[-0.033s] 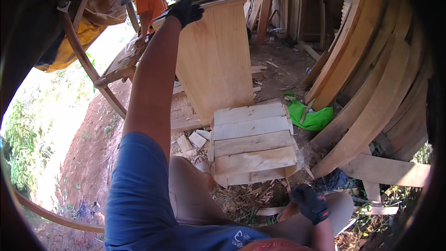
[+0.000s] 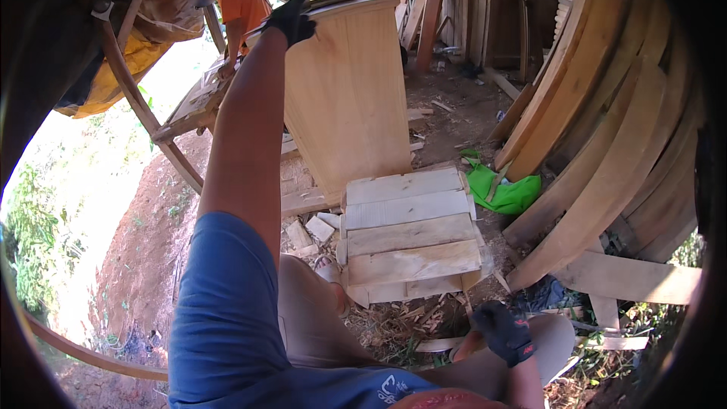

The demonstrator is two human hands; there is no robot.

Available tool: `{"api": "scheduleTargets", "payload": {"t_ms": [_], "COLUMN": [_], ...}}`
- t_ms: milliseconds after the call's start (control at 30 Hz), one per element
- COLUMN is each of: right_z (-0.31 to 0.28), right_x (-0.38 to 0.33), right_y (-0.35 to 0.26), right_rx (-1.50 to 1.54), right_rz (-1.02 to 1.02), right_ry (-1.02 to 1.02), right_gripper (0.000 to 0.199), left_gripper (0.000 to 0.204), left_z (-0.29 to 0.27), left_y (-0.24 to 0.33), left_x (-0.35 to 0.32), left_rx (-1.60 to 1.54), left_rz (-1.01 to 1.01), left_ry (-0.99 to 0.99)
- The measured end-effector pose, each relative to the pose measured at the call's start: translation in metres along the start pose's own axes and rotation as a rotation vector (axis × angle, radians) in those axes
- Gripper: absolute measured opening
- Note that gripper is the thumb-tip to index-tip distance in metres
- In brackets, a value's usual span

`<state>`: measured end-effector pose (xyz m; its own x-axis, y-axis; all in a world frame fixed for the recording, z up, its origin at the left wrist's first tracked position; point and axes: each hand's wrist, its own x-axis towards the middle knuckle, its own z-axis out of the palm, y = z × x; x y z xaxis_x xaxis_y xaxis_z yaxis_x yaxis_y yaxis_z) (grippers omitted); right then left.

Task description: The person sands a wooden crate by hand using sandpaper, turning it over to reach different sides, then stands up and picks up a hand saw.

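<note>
Standing just beside the spread left hand [image 2: 292, 20] and well apart from the right hand [image 2: 503, 332], whose grip cannot be told, a pale, faintly grained wooden panel [image 2: 348, 91] is noted.

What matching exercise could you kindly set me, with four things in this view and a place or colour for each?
1. left hand
2. green cloth
3. slatted box
4. right hand

A. pale wood
B. near the right leg
C. by the top of the tall wooden panel
D. beside the curved planks

Pairs: 1-C, 2-D, 3-A, 4-B.
</note>
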<state>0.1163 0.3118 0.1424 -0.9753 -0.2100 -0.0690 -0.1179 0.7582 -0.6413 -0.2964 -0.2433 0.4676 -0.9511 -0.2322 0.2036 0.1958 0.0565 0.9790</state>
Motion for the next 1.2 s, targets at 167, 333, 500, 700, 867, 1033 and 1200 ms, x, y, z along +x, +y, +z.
{"api": "scheduleTargets", "payload": {"t_ms": [167, 333, 500, 700, 867, 1033, 1200], "right_z": [-0.007, -0.008, -0.013, -0.001, 0.04, 0.095, 0.109], "right_x": [-0.001, -0.004, 0.02, 0.131, 0.131, 0.149, 0.161], "right_y": [-0.003, -0.002, -0.03, 0.014, 0.081, 0.126, 0.129], "right_rx": [-0.104, -0.215, -0.24, -0.637, -0.731, -0.489, -0.478], "right_rz": [0.001, -0.04, 0.017, 0.111, 0.256, 0.368, 0.252], "right_ry": [0.009, 0.001, -0.269, -0.187, -0.143, 0.12, 0.164], "right_gripper": [0.026, 0.026, 0.04, 0.071, 0.077, 0.054, 0.05], "left_gripper": [0.038, 0.052, 0.121, 0.12, 0.063, 0.065, 0.071], "left_z": [-0.038, 0.032, 0.093, 0.145, 0.132, 0.112, 0.095], "left_y": [-0.11, -0.222, -0.254, -0.352, -0.409, -0.438, -0.457], "left_x": [-0.055, -0.247, -0.448, -0.552, -0.504, -0.47, -0.459], "left_rx": [0.149, 0.447, 1.094, 1.6, 1.691, 1.66, 1.743], "left_rz": [-0.076, -0.32, -0.412, -0.145, 0.032, 0.0, 0.026], "left_ry": [-0.016, -0.396, -0.826, -0.434, -0.096, -0.173, -0.164]}}
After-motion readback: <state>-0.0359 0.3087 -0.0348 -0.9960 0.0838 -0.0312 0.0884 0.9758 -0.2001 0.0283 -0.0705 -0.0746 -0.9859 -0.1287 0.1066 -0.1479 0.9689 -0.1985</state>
